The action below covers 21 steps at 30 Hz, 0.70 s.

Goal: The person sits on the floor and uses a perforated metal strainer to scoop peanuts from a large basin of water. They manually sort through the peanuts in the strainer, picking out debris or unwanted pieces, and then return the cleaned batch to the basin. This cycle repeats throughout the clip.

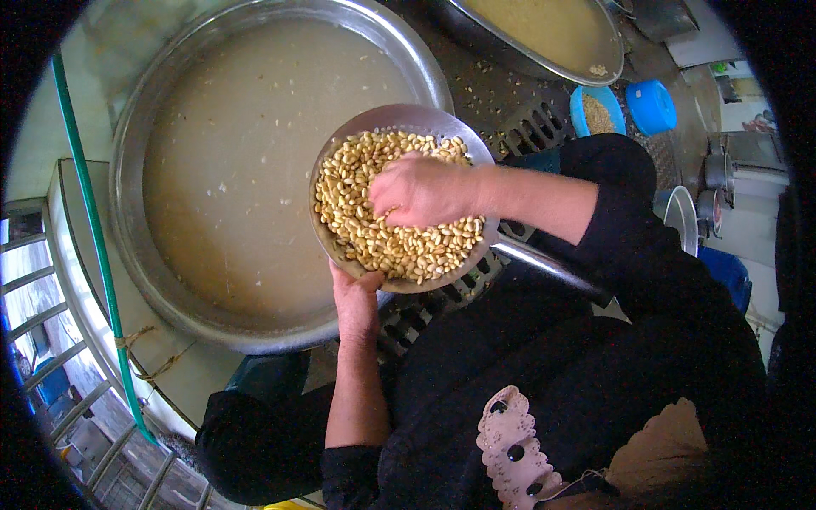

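A large round metal strainer [408, 118] with small holes and a long steel handle [542, 264] holds a heap of pale yellow beans [354, 220]. It overhangs the near right edge of a wide metal basin [290, 347] full of cloudy water [255, 178]. My left hand [357, 299] grips the strainer's lower left rim, with the thumb over the edge. Among the beans rests my right hand [424, 191], fingers curled down and partly buried. Whether it grasps any beans is hidden. The handle reaches back toward my right sleeve.
At the top right stands another metal basin [609, 38] of yellowish liquid. Near it are a light blue bowl [579, 113] of grain-like pieces and a blue tub [651, 107]. Slotted floor grating [532, 131] has scattered beans. A green hose [89, 191] runs along the left.
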Available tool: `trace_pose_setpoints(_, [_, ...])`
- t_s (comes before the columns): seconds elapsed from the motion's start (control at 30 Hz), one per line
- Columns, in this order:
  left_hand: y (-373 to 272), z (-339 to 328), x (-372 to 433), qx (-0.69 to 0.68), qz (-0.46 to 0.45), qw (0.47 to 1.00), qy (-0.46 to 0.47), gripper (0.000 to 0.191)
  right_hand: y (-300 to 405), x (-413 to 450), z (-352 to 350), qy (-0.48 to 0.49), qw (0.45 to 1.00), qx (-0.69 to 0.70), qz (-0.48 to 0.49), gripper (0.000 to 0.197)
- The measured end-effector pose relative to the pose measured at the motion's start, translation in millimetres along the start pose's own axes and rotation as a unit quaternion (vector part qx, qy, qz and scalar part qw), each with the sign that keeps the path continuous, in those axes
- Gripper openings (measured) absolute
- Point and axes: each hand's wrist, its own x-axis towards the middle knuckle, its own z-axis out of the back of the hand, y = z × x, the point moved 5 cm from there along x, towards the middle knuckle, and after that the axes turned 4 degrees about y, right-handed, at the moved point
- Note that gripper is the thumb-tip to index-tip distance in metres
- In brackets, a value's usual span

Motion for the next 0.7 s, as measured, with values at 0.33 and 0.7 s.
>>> trace_pose_setpoints(0.33, [3.7,2.9,3.9,-0.020,-0.057,0.998,0.028,0.087,7.4,29.4,-52.1,0.131,0.947,-0.291,-0.046,0.030])
trace_pose_setpoints(0.7, [8.7,8.2,2.7,0.004,0.005,1.000,-0.027,0.083,-46.7,-27.3,-16.4,0.116,0.969,-0.201,-0.090,0.024])
